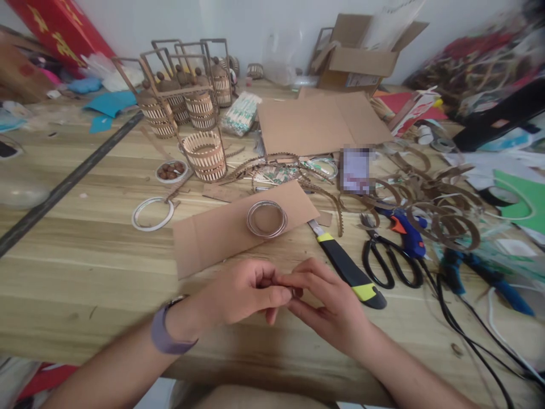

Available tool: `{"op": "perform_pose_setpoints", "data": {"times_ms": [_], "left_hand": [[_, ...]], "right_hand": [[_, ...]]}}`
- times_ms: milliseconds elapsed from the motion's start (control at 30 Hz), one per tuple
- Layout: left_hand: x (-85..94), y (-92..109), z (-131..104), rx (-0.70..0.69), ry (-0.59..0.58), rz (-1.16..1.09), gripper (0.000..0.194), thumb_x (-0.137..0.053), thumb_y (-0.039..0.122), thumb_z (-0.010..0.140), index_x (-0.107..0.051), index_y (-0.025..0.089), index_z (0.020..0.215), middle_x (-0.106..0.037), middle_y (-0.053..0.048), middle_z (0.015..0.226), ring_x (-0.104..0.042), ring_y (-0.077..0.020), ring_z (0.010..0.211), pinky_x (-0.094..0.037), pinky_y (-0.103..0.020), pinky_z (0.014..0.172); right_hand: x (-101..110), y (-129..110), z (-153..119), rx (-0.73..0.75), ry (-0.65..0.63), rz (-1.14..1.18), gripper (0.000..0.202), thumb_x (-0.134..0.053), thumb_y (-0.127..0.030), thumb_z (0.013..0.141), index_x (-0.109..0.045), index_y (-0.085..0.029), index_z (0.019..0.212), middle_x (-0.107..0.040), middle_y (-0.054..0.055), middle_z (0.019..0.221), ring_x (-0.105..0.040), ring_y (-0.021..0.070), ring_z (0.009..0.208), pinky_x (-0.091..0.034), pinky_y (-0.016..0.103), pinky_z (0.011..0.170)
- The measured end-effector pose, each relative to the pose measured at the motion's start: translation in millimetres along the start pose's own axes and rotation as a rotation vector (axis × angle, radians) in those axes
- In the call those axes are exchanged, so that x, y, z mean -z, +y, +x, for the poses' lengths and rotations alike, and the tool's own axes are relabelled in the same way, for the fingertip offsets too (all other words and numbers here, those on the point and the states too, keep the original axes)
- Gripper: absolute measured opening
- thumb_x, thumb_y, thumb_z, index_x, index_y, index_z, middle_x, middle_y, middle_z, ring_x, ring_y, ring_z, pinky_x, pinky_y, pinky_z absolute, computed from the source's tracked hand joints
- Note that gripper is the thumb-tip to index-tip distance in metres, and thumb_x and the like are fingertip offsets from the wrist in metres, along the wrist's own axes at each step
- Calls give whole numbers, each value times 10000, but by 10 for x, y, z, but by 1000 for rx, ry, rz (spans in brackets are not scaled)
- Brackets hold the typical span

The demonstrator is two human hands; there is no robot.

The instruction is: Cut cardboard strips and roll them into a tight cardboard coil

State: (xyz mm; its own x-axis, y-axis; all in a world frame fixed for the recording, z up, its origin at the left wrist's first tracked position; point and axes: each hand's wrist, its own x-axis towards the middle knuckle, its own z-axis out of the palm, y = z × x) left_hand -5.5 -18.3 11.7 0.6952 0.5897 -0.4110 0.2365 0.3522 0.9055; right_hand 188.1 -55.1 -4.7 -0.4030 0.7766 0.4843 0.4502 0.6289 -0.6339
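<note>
My left hand (251, 289) and my right hand (326, 301) meet over the front of the table, fingertips pinched together. Between them is something small, mostly hidden by the fingers; its kind does not show. Just beyond the hands, a cardboard strip (213, 241) lies flat with a stack of thin rings (267, 220) on it. A utility knife (347, 264) with a black and yellow handle rests to the right of the strip, its blade end near the cardboard. Black-handled scissors (378, 255) lie farther right.
Behind stand a small stick basket (205, 156), several lantern-like baskets (200, 111) and a bowl of brown beads (171, 170). A white ring (152, 214) lies left. To the right are a blue glue gun (409, 233), pliers (489, 278), black cables (464, 335) and curled brown strips (447, 221).
</note>
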Motion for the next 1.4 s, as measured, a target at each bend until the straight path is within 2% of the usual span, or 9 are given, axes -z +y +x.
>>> {"op": "perform_pose_setpoints", "data": {"times_ms": [100,267,500,633,767,900,1067,1167,1400], "left_hand": [[37,-15,7,-9,-23,-14,326,-623,492,832,-545,182,768,-567,49,555,-494,-101,530,-338,-221,523],[91,-75,-5,54,16,172,343,-550,510,915,-587,178,836,-534,76,490,-436,-92,475,-313,-215,495],[-38,15,-33,66,218,345,306,-560,432,895,-559,185,715,-533,65,491,-485,-110,485,-341,-228,504],[-123,50,-29,-21,343,488,259,-601,357,855,-568,177,671,-551,48,550,-490,-114,533,-317,-240,530],[-141,5,-19,-70,377,598,207,-579,282,839,-572,170,665,-596,20,630,-506,-124,591,-286,-251,536],[-117,6,-38,-89,327,544,220,-571,273,839,-522,178,646,-549,33,589,-480,-112,556,-287,-244,517],[-49,25,-63,-66,51,195,194,-527,330,906,-558,183,784,-539,60,552,-481,-93,514,-331,-208,495],[17,10,-56,-75,-35,137,216,-530,368,922,-575,177,831,-553,58,571,-469,-86,530,-332,-199,509],[151,1,-47,-12,-26,224,324,-489,436,953,-639,161,870,-555,46,567,-434,-96,529,-319,-210,517]], "right_hand": [[5,8,-7,-8,-11,13,134,-578,-216,957,-651,-223,1068,-630,19,829,-622,138,740,-526,254,644],[25,51,16,36,-11,-110,140,-527,-182,973,-652,-208,1031,-649,24,819,-617,152,750,-502,286,682],[-23,42,29,143,-15,-401,209,-443,-191,1018,-647,-172,977,-642,9,743,-561,148,662,-420,316,745],[-60,17,-11,177,-36,-525,267,-397,-139,1011,-657,-162,956,-612,11,704,-542,157,651,-407,334,810],[-58,8,-21,198,-62,-553,274,-394,-143,1010,-659,-162,944,-601,6,687,-541,153,638,-419,336,830],[-39,35,-7,191,-17,-434,186,-473,-191,998,-651,-164,952,-621,8,708,-560,147,660,-466,326,779],[-33,60,-11,154,79,-197,117,-572,-245,968,-641,-184,1040,-651,28,808,-604,141,737,-509,297,709],[-13,47,1,160,79,-143,114,-567,-191,961,-635,-192,1052,-662,20,805,-620,138,721,-523,307,704],[81,15,53,107,91,-167,80,-565,-197,958,-642,-205,978,-668,21,779,-634,156,720,-533,304,673]]}}
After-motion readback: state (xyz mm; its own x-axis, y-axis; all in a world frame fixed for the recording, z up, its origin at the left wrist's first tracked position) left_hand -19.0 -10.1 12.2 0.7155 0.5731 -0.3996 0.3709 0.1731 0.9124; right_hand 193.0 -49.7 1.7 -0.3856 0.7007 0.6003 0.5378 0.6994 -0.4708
